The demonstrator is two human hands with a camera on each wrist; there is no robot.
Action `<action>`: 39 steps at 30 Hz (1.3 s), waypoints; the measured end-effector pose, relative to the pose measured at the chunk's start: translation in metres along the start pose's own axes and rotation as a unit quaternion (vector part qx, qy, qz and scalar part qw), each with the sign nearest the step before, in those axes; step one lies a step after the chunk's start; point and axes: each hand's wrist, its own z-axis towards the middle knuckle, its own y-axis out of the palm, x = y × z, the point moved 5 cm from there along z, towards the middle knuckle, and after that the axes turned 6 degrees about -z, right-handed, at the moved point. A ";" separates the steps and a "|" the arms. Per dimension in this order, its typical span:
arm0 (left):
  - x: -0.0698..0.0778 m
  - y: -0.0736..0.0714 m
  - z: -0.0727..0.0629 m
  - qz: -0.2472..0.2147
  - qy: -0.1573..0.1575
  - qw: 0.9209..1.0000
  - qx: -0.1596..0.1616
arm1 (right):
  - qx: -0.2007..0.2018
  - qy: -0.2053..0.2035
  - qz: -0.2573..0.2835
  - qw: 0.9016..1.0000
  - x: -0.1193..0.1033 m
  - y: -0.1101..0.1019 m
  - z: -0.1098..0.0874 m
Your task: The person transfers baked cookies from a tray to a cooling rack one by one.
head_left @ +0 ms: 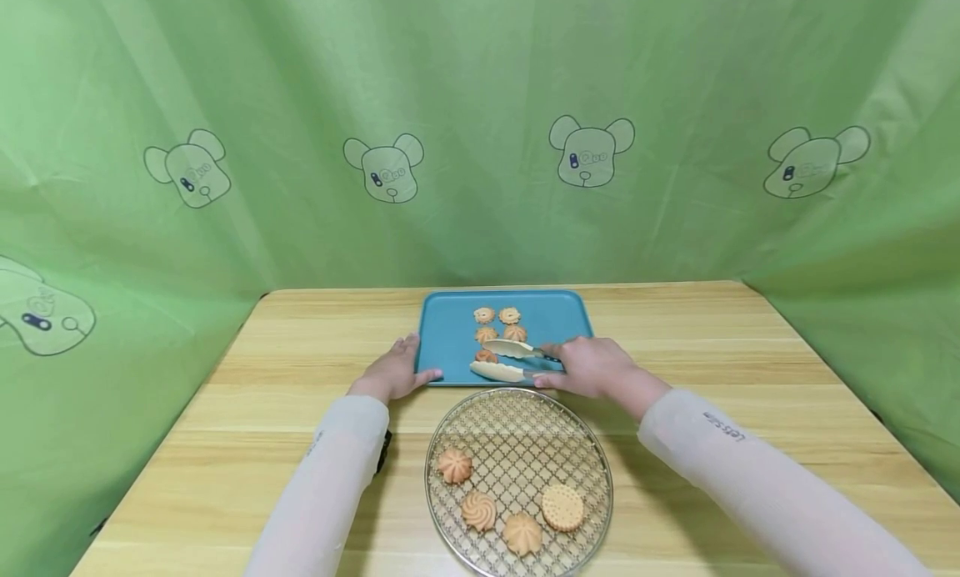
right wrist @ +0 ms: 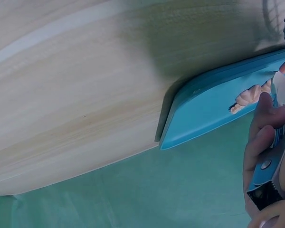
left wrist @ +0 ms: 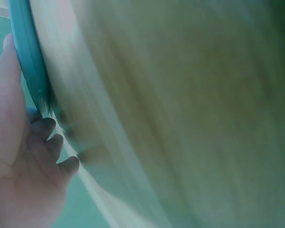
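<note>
Fingers (right wrist: pixel 259 137) of the right hand (head_left: pixel 596 367) curl round metal-handled tongs (head_left: pixel 498 372); the left hand (head_left: pixel 392 370), fingers spread, touches a smooth blue tray (head_left: pixel 446 331). Nearest, a round wire-mesh rack (head_left: pixel 525 448) bears four cookies (head_left: pixel 522 534) (one flat, dotted); beyond, the tray holds five more cookies (head_left: pixel 514 333) — one between the tongs' scalloped tips.

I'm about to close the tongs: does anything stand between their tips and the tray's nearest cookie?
Nothing visible does. In the head view, the tongs in the right hand have one tip on each side of the nearest cookie. Whether the far tip touches the cookies behind it, I cannot tell.
</note>
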 end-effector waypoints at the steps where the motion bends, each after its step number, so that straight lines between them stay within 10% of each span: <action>1: 0.000 0.000 0.000 0.002 0.000 1.000 -0.001 | 0.000 0.000 0.000 1.000 0.000 0.000 0.000; 39: -0.002 0.001 0.001 0.002 0.007 1.000 0.000 | 0.077 -0.023 0.007 0.997 0.012 -0.010 -0.037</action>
